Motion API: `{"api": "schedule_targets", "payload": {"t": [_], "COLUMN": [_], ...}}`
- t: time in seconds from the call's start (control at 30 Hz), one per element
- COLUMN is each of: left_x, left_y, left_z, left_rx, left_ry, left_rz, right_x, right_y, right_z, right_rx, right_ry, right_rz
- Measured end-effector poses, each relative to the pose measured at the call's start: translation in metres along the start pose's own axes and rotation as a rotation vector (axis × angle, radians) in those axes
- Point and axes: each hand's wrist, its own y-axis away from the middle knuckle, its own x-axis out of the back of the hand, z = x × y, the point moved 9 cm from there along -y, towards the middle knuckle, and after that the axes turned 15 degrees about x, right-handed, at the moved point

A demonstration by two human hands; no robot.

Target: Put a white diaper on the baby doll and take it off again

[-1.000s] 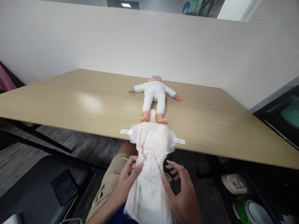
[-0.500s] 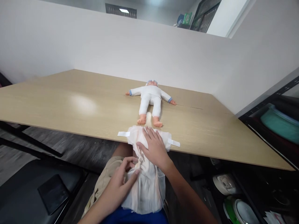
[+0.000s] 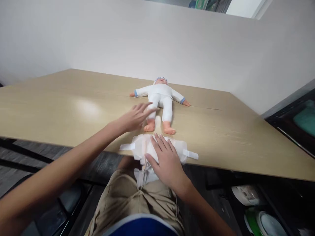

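A baby doll [image 3: 161, 93] in a white suit with blue cuffs lies on its back on the table, arms spread, feet towards me. My left hand [image 3: 136, 116] hovers by the doll's leg on the left, fingers apart and holding nothing. Under my right hand [image 3: 167, 160] a white disposable diaper [image 3: 140, 146] lies spread over the table's near edge, its tabs stretched out to both sides. The fingers of that hand rest flat on it. Its lower part hangs down over the edge. Between the doll's feet is a pale, elongated thing [image 3: 158, 122] that I cannot make out.
The wooden table [image 3: 61, 108] runs wide across the view, against a pale wall [image 3: 123, 42]. A dark chair [image 3: 59, 206] stands low at the left. Containers [image 3: 265, 223] sit at the lower right, and a dark shelf [image 3: 295, 121] is at the right edge.
My left hand has let go of the diaper's side and moved forward to the doll's leg. The diaper's lower part has dropped from above my lap. My right hand stays on the diaper.
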Motion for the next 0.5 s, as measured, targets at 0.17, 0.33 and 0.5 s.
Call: {"api": "schedule_targets", "payload": {"t": [0.17, 0.33, 0.5], "left_x": [-0.040, -0.041, -0.022], "left_y": [-0.035, -0.045, -0.056], "left_z": [0.047, 0.062, 0.052], "left_rx": [-0.414, -0.552, -0.537], "left_ry": [-0.055, 0.153, 0.284], "left_rz": [-0.189, -0.153, -0.192], "right_x": [-0.002, -0.007, -0.010], "right_y": [0.005, 0.007, 0.003], "right_z": [0.000, 0.002, 0.011], "right_rx": [0.003, 0.034, 0.115], "right_ry": [0.007, -0.010, -0.031], "right_rz": [0.025, -0.003, -0.054]}}
